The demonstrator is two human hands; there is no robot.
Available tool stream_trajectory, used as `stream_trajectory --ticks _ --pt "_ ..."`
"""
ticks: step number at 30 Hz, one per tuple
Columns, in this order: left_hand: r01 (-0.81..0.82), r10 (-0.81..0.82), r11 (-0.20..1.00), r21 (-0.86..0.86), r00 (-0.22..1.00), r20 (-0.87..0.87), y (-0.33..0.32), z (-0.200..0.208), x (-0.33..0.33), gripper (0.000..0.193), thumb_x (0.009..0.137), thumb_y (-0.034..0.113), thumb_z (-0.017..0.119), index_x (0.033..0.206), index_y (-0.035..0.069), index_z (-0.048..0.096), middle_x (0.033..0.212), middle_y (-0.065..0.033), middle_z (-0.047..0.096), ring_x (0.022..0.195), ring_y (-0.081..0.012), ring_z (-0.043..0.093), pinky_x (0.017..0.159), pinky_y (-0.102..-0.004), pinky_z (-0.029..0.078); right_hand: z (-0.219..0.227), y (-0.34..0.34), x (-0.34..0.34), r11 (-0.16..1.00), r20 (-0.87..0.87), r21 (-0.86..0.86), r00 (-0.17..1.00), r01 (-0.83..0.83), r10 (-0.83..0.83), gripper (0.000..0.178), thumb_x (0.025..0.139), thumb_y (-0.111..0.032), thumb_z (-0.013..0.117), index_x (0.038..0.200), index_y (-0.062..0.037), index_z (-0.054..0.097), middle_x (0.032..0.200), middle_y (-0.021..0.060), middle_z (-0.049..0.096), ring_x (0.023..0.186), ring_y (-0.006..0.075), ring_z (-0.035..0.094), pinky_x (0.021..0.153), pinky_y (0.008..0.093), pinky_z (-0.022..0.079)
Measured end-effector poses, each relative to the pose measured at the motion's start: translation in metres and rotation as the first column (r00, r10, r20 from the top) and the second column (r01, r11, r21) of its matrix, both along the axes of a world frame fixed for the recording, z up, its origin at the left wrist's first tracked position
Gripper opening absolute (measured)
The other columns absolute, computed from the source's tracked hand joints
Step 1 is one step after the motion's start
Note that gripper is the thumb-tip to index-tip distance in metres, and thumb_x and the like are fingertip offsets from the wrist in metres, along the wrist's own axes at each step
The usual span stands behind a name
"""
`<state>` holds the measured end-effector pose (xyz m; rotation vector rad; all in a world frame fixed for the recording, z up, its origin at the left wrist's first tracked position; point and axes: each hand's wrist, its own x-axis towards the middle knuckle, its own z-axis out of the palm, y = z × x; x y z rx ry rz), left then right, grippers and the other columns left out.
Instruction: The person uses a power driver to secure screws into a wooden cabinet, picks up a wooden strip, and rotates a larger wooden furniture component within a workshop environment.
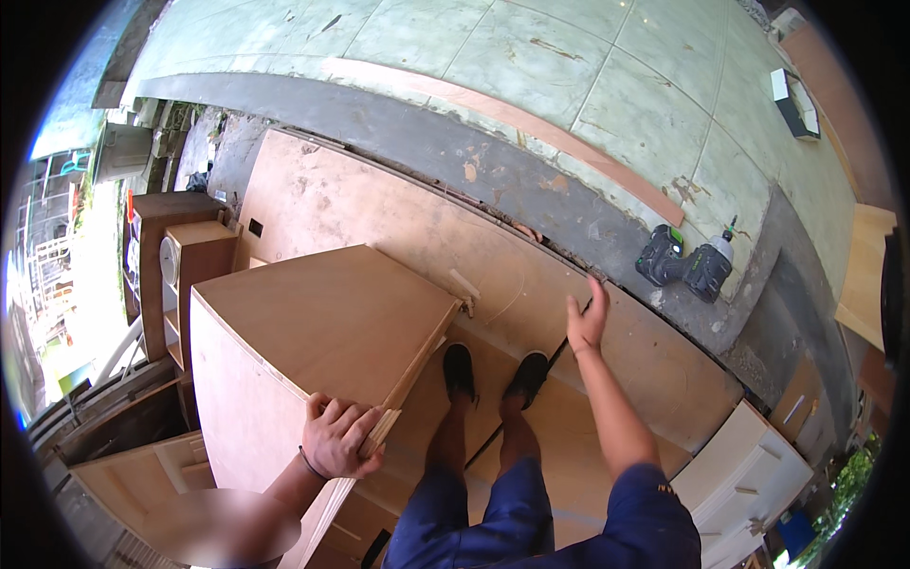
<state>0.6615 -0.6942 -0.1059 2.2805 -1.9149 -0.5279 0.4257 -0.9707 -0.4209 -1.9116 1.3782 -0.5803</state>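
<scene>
Head view: a large plywood box (327, 308) stands left of centre in the frame. At its lower corner, the left hand (343, 438) has its grip closed, fingers curled over the edge. Right of centre, the right hand (588, 322) holds nothing, its grip spread with thumb apart, above a plywood sheet (327, 185); whether it touches the sheet I cannot tell. Two dark shoes (459, 372) show between the hands. Toward the upper right, two cordless power tools (706, 273) lie side by side, near the end of a long wooden strip (531, 121).
</scene>
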Motion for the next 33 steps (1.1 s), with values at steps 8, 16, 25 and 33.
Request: stream_trajectory --ticks 8,16,25,33 --pt "-0.022 0.02 0.999 -0.044 0.999 -0.048 0.0 -0.011 0.0 0.049 0.068 0.038 0.06 0.105 0.007 0.056 0.084 -0.0039 0.064 0.075 -0.0219 0.056 0.076 -0.0413 0.034 -0.014 -0.224 0.146 0.954 -0.679 -0.161 0.73 -0.253 0.078 0.063 0.083 -0.029 0.058 0.14 -0.0165 0.034 0.141 0.01 0.039 0.132 0.0299 0.033 0.103 0.0504 0.031" --pt "-0.041 0.038 0.999 -0.035 0.997 -0.065 0.002 -0.007 0.002 0.054 0.067 0.04 0.062 0.107 0.005 0.056 0.085 -0.0054 0.063 0.076 -0.0232 0.057 0.077 -0.0419 0.034 0.016 -0.212 0.18 0.869 -0.617 -0.181 0.742 -0.46 0.263 0.045 0.086 -0.035 0.057 0.127 -0.0201 0.047 0.123 0.0071 0.05 0.118 0.0279 0.045 0.1 0.0505 0.03" --pt "-0.071 0.064 0.996 -0.056 0.991 -0.122 0.006 -0.005 0.006 0.061 0.07 0.039 0.067 0.115 0.001 0.053 0.097 -0.0129 0.061 0.085 -0.0286 0.057 0.083 -0.0421 0.036 0.106 -0.049 0.207 0.573 0.273 0.551 0.78 -0.606 0.563 0.04 0.094 -0.041 0.047 0.106 -0.0037 0.055 0.083 0.0157 0.065 0.075 0.0257 0.066 0.071 0.0407 0.051" --pt "-0.242 0.219 0.964 -0.11 0.957 -0.189 -0.004 -0.01 0.006 0.056 0.081 0.035 0.06 0.121 -0.003 0.048 0.111 -0.0198 0.056 0.1 -0.0355 0.053 0.088 -0.042 0.036 0.237 0.206 0.012 0.386 0.413 0.847 0.91 -0.366 -0.041 0.039 0.094 -0.037 0.052 0.112 -0.0026 0.046 0.078 0.0085 0.062 0.062 0.0138 0.062 0.055 0.0271 0.052"
